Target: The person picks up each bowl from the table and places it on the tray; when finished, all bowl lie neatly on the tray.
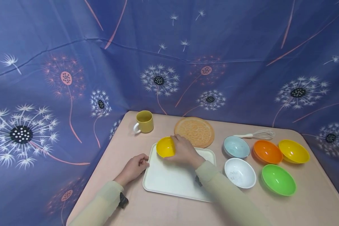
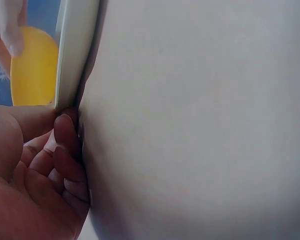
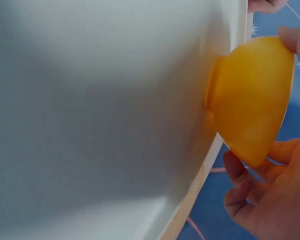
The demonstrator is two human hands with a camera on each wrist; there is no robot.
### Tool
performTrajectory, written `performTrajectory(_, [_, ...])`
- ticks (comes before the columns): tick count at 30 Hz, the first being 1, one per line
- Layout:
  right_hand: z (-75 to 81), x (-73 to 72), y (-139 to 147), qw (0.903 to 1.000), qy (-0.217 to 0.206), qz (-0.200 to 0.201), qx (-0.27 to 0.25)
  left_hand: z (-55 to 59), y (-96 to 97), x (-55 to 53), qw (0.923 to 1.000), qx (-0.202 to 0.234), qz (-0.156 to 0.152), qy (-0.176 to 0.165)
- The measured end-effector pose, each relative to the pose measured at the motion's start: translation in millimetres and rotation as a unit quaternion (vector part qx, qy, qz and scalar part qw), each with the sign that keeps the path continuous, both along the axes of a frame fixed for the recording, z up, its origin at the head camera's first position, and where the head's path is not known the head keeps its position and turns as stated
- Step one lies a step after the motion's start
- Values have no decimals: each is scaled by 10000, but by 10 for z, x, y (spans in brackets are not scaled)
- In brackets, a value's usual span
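A yellow bowl (image 1: pixel 165 147) sits at the far left corner of a white rectangular tray (image 1: pixel 175 179). My right hand (image 1: pixel 183 150) grips this bowl by its rim, thumb on one side and fingers on the other, as the right wrist view shows. The bowl (image 3: pixel 252 97) has its foot on or very near the tray's surface there. At the tray's left edge, my left hand (image 1: pixel 135 168) holds the rim. In the left wrist view the thumb of that hand (image 2: pixel 35 165) lies against the tray's rim (image 2: pixel 77 55), with the other fingers curled beside it.
Behind the tray lies a round pizza-like disc (image 1: pixel 195 131), with a yellow mug (image 1: pixel 145 121) to its left. On the right stand bowls in light blue (image 1: pixel 236 147), white (image 1: pixel 240 173), orange (image 1: pixel 267 152), green (image 1: pixel 278 180) and yellow (image 1: pixel 293 151). A whisk (image 1: pixel 260 134) lies behind them.
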State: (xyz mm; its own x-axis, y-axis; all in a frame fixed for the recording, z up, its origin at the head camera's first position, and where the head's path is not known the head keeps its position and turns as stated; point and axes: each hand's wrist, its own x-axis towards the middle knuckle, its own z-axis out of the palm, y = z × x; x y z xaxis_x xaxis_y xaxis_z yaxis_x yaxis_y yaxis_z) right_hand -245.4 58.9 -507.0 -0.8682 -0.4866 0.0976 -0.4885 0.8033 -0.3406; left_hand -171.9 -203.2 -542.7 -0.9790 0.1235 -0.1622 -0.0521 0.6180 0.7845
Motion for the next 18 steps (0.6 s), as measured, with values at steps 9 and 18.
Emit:
performTrajectory(9, [-35,17,-188,9996,-98,23,-247,-12,9,-18,9999,-93,42,-117])
performTrajectory(18, [-67,37,-371,9996,-24,44,-290,-16,-3,-24,9999,-66,2,-102])
